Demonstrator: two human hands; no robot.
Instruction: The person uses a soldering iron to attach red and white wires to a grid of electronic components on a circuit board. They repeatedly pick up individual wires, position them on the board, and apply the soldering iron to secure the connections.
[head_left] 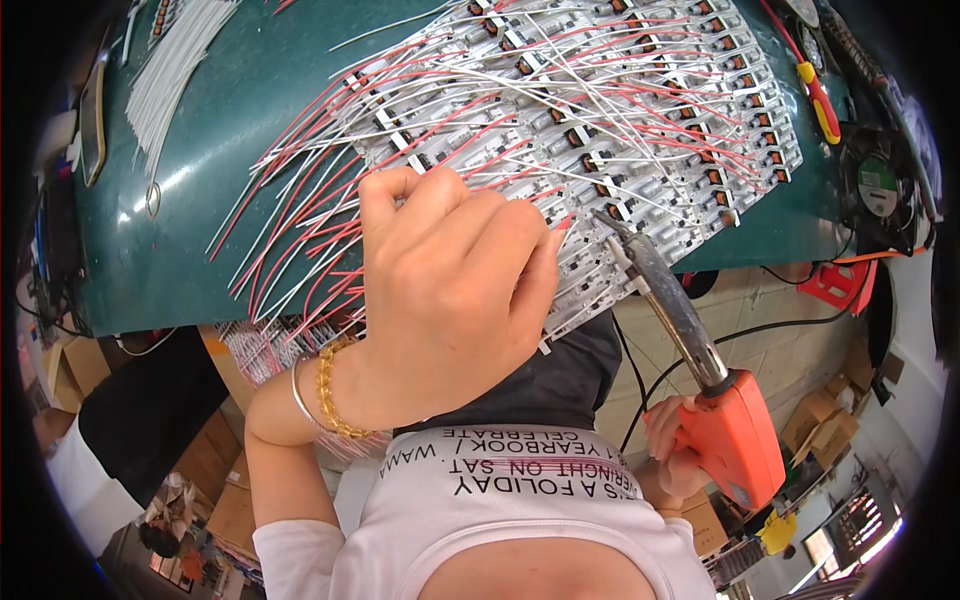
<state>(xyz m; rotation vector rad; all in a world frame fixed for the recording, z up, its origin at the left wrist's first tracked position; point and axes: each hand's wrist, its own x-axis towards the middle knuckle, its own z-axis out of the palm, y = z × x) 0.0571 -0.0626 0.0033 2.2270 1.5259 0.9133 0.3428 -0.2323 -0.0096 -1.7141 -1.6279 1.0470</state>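
My left hand (455, 275) is closed in a pinch above a sheet of small white circuit boards (585, 285). A short red wire end (566, 222) shows at its fingertips; the rest of that wire is hidden behind the hand. In my right hand (670, 440) is an orange soldering gun (745, 440), its fingers wrapped round the handle. The gun's metal barrel slants up and left, and its dark tip lies over the boards, a little right of my left fingertips. Many red and white wires (290, 215) fan out from the sheet toward the left.
Loose white wires (175, 85) lie bundled on the green table (250, 70) at the far left. A red-and-yellow screwdriver (820, 105) and a black fan (880, 185) sit at the right. Below the table edge are a black cable (740, 330) and cardboard boxes (820, 420).
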